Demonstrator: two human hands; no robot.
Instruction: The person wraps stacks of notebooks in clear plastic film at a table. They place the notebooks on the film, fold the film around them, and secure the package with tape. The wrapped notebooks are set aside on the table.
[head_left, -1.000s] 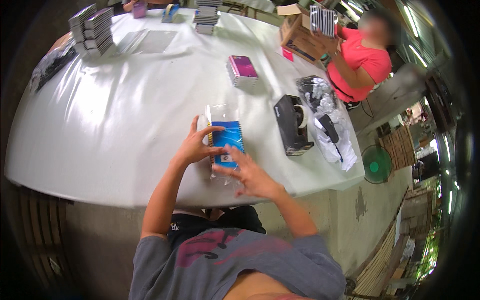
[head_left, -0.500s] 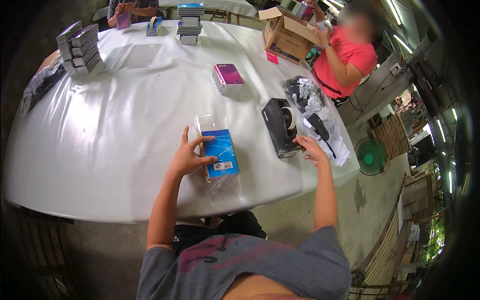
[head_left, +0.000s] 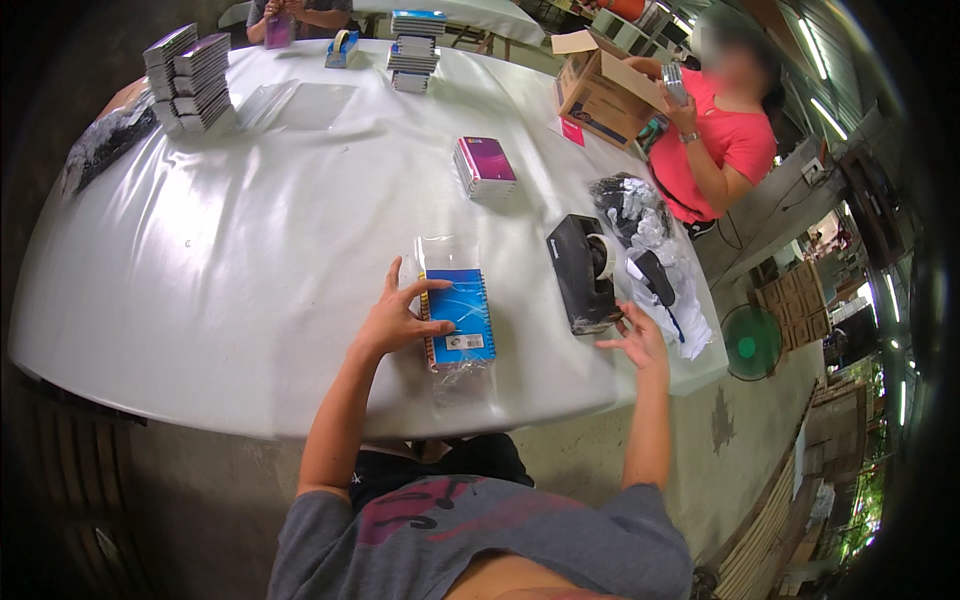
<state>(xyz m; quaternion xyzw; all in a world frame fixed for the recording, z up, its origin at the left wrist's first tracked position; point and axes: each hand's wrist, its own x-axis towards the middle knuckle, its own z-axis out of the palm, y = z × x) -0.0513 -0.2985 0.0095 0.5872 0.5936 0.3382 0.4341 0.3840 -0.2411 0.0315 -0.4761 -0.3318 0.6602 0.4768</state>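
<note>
A stack of spiral-bound notebooks with a blue cover (head_left: 468,312) lies in a clear plastic sleeve (head_left: 448,252) near the table's front edge. My left hand (head_left: 398,318) rests on its left side, fingers spread, with the thumb and a finger on the cover. To the right stands a black tape dispenser (head_left: 578,285) with a roll of tape (head_left: 601,257). My right hand (head_left: 640,340) is at the dispenser's near end, palm partly up and fingers apart. Whether a bit of tape clings to its fingertips is too small to tell.
Purple notebooks (head_left: 485,165) sit beyond the dispenser. Crumpled plastic (head_left: 640,215) and a black-handled tool (head_left: 655,278) lie at the right. Notebook piles (head_left: 190,80) stand far left. A person in red (head_left: 715,140) handles small items by a carton (head_left: 607,95); another person's hands (head_left: 280,10) show at the back.
My right hand has come slightly nearer to me and its fingers have spread. The left hand stays on the notebooks. The whole view has shifted, and the person in red has lowered the held items.
</note>
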